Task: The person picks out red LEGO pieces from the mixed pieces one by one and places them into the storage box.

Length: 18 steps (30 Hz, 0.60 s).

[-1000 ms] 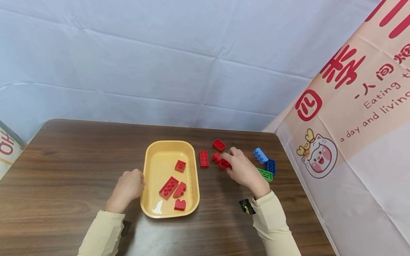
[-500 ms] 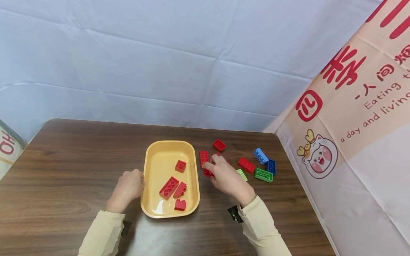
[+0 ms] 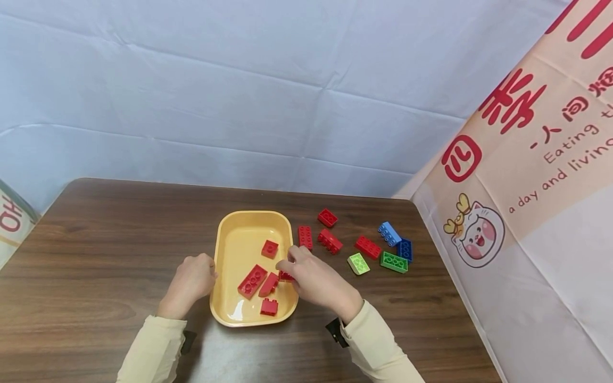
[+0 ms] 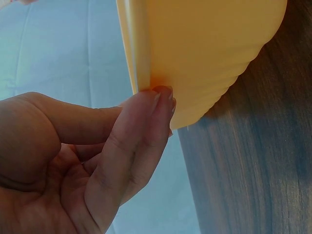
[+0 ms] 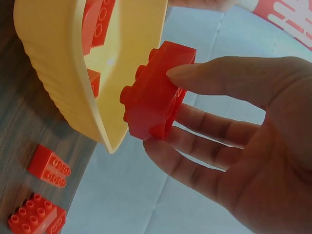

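A yellow tray (image 3: pixel 239 239) lies on the wooden table with several red bricks in it, among them a long one (image 3: pixel 252 281) and a small two-stud one (image 3: pixel 269 307). My left hand (image 3: pixel 191 279) pinches the tray's left rim, thumb and fingertips meeting at the edge in the left wrist view. Over the tray's right side, my right hand (image 3: pixel 318 279) holds a red brick (image 5: pixel 158 92) between thumb and fingers. The right wrist view has that brick's studs facing the tray; in the head view the hand partly hides it.
Right of the tray lie more red bricks, one (image 3: pixel 305 238) close to its rim and another (image 3: pixel 330 241) beyond. Farther right are a lime brick (image 3: pixel 358 264), a green brick (image 3: pixel 395 262), a light blue brick (image 3: pixel 389 233) and a dark blue brick (image 3: pixel 404 250). A cloth wall closes the back.
My right hand has moved left from the loose bricks to the tray, carrying a red brick, and the lime brick has come into full sight. The left hand has stayed at the rim.
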Each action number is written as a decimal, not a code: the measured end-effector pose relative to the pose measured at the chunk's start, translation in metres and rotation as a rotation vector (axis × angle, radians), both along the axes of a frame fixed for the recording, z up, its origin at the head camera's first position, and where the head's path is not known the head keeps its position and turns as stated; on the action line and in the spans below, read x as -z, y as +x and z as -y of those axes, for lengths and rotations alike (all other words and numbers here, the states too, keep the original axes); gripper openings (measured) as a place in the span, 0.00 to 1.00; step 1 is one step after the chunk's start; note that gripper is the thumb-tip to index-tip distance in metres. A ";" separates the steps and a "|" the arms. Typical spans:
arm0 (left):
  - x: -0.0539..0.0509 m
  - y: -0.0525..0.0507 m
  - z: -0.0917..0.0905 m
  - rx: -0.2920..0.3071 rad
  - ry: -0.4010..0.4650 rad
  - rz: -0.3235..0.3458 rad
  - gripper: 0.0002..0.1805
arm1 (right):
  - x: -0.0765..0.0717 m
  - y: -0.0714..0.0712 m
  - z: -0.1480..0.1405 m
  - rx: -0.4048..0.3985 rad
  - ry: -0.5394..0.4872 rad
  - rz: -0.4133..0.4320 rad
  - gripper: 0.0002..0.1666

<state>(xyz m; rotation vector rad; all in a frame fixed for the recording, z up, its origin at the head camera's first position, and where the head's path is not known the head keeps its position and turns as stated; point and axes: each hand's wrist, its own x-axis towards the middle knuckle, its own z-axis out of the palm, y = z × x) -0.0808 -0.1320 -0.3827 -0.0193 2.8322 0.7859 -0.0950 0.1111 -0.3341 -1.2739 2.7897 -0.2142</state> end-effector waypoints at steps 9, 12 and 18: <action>0.001 0.000 0.000 -0.021 0.009 0.008 0.11 | 0.000 0.000 0.002 -0.010 0.003 -0.010 0.20; -0.002 0.001 0.000 -0.014 0.015 0.010 0.11 | -0.001 0.000 0.001 -0.002 0.006 -0.005 0.22; -0.001 0.001 0.000 -0.005 0.004 0.003 0.11 | -0.002 -0.002 -0.001 0.016 0.009 0.018 0.22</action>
